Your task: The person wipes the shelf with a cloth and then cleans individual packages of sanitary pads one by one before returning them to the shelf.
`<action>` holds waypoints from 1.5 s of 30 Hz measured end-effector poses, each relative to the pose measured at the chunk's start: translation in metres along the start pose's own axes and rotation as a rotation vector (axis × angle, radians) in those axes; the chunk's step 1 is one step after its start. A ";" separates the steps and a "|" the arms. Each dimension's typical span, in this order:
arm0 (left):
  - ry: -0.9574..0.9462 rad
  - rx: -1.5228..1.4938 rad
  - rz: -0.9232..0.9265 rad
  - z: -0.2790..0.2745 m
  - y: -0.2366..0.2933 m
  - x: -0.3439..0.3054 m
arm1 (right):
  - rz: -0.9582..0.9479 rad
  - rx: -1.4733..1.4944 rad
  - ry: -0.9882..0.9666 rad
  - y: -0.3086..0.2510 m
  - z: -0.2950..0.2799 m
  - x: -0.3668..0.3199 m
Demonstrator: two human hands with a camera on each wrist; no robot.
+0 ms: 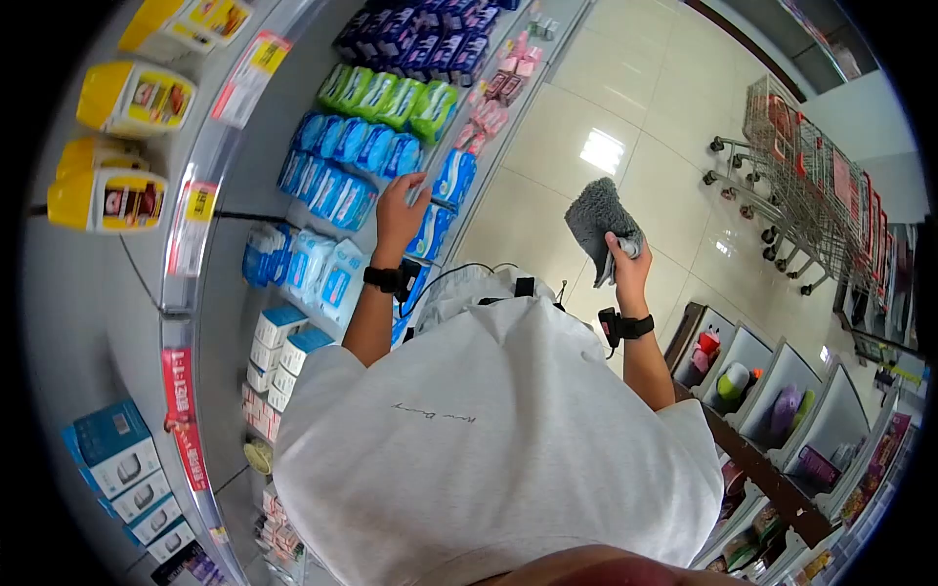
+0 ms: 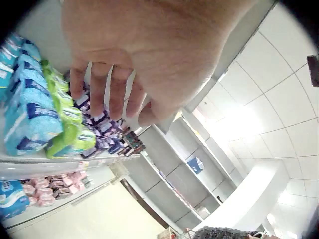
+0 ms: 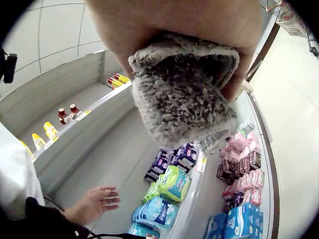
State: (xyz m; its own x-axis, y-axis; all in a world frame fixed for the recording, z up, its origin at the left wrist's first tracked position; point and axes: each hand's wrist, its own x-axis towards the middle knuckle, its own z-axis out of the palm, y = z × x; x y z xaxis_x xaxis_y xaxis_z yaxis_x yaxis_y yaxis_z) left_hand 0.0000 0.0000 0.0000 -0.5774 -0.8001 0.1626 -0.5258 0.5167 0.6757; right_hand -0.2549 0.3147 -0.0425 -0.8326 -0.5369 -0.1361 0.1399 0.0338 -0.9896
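Observation:
A grey fuzzy cloth (image 1: 598, 223), folded over, is held by the right hand (image 1: 630, 266), whose thumb lies on top of it. In the right wrist view the cloth (image 3: 182, 94) hangs below the palm and hides most of the fingers. The left hand (image 1: 399, 217) is over the shelf's blue packs (image 1: 342, 200), with relaxed, slightly bent fingers and nothing in it. Seen in the left wrist view, the left hand (image 2: 144, 55) has its fingers spread near green packs (image 2: 65, 119) and purple packs (image 2: 102, 132); contact with any pack is not visible.
Yellow bottles (image 1: 135, 98) stand on the upper shelf at the left. Pink packs (image 1: 489, 117) line the lowest shelf beside the tiled floor (image 1: 547, 146). Shopping carts (image 1: 816, 181) are at the upper right, and a divided display rack (image 1: 772, 391) is at the lower right.

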 end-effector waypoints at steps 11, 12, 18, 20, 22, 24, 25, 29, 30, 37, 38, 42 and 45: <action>-0.444 -0.590 0.194 0.142 0.132 0.145 | -0.064 0.283 -0.266 -0.066 0.005 0.145; -0.540 -0.810 0.158 0.160 0.136 0.157 | -0.043 0.247 -0.294 -0.065 0.008 0.161; -0.659 -0.970 0.046 0.237 0.190 0.291 | 0.073 0.143 -0.183 -0.104 0.001 0.299; -0.654 -0.960 0.085 0.259 0.215 0.342 | 0.089 0.111 -0.031 -0.127 -0.008 0.348; -0.666 -0.930 0.094 0.284 0.240 0.380 | 0.126 0.058 -0.005 -0.132 -0.035 0.391; -0.712 -0.992 0.053 0.312 0.266 0.412 | 0.151 0.070 0.064 -0.128 -0.059 0.424; -0.746 -1.047 0.035 0.325 0.281 0.430 | 0.158 0.069 0.068 -0.133 -0.070 0.440; -0.747 -1.004 0.111 0.389 0.322 0.474 | 0.147 0.079 0.187 -0.137 -0.116 0.514; -0.775 -1.036 0.080 0.410 0.324 0.483 | 0.144 0.034 0.189 -0.132 -0.127 0.533; -0.563 -1.201 -0.292 0.553 0.371 0.594 | 0.182 0.409 -0.129 -0.142 -0.234 0.709; -0.569 -1.110 -0.284 0.573 0.380 0.610 | 0.172 0.468 -0.270 -0.120 -0.265 0.744; -0.436 -1.379 -0.446 0.601 0.443 0.645 | 0.387 0.692 -0.421 -0.162 -0.257 0.836; -0.277 -1.347 -0.442 0.613 0.464 0.674 | 0.380 0.391 -0.479 -0.124 -0.251 0.916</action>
State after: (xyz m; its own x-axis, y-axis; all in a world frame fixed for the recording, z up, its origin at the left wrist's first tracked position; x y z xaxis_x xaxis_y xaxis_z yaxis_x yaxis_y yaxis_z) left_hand -1.0161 -0.1133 -0.0176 -0.7086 -0.6513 -0.2714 0.1977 -0.5525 0.8097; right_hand -1.1694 0.0306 -0.0559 -0.3752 -0.8612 -0.3428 0.6289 0.0352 -0.7767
